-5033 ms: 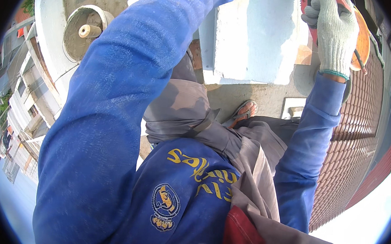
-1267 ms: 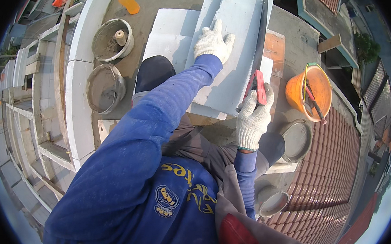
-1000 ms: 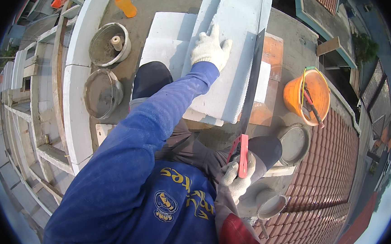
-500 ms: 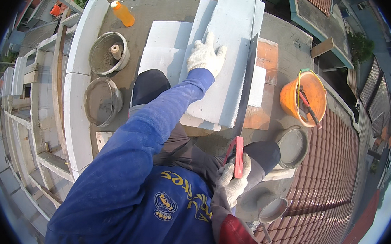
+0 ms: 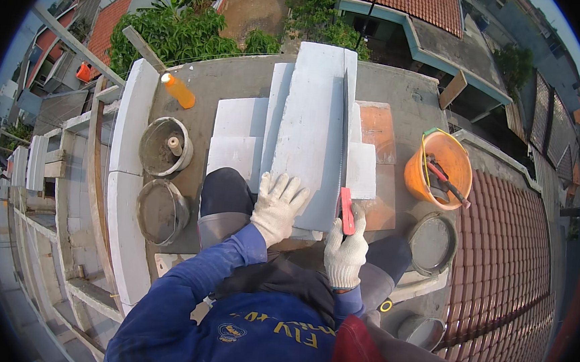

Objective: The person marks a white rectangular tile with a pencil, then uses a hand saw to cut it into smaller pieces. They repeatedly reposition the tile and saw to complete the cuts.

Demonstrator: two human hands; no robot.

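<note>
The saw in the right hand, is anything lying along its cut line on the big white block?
Nothing visible. The right hand grips the red-handled saw, whose blade already sits in the white block. The left hand presses the block's near end, left of the blade. The orange bucket stands apart to the right.

Both hands wear knitted white cloth gloves: the left hand (image 5: 278, 207) presses a matt, chalky white block (image 5: 310, 135); the right hand (image 5: 345, 252) grips a saw (image 5: 343, 151) with a glossy red plastic handle. At right, a smooth orange plastic bucket (image 5: 417, 173); beside it, ribbed clay roof tiles (image 5: 499, 263).
</note>
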